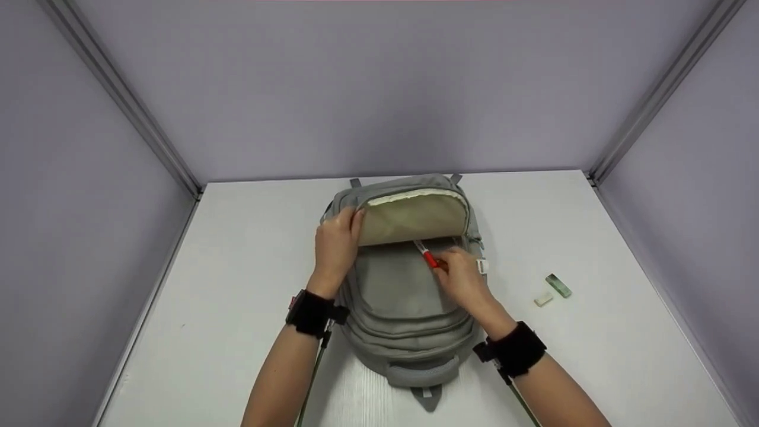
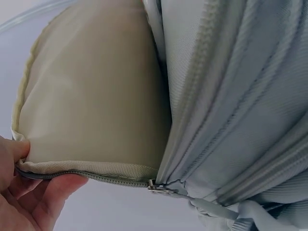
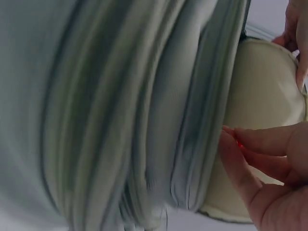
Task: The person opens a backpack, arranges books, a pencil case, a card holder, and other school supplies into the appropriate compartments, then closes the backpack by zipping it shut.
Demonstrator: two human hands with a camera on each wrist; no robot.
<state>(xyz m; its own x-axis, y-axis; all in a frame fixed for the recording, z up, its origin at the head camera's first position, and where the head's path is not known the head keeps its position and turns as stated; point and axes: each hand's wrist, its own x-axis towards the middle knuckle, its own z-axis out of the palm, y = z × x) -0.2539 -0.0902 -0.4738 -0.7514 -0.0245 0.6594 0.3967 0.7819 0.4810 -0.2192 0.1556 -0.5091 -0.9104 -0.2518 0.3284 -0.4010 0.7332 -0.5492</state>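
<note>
A grey backpack (image 1: 403, 296) lies flat on the white table (image 1: 237, 308), its front pocket flap (image 1: 415, 216) folded back to show a beige lining (image 2: 96, 96). My left hand (image 1: 337, 244) grips the flap's left edge (image 2: 29, 159) and holds it up. My right hand (image 1: 465, 277) pinches a red and white pen (image 1: 426, 255), whose tip points into the pocket opening. In the right wrist view my right fingers (image 3: 260, 144) are curled near the lining (image 3: 260, 96), with a trace of red between them. A metal zipper pull (image 2: 156, 186) hangs at the flap's corner.
A small green eraser (image 1: 558, 285) and a white eraser (image 1: 543, 299) lie on the table to the right of the bag. Lilac walls with metal corner rails enclose the table on three sides. The bag's carry handle (image 1: 424, 373) points toward me.
</note>
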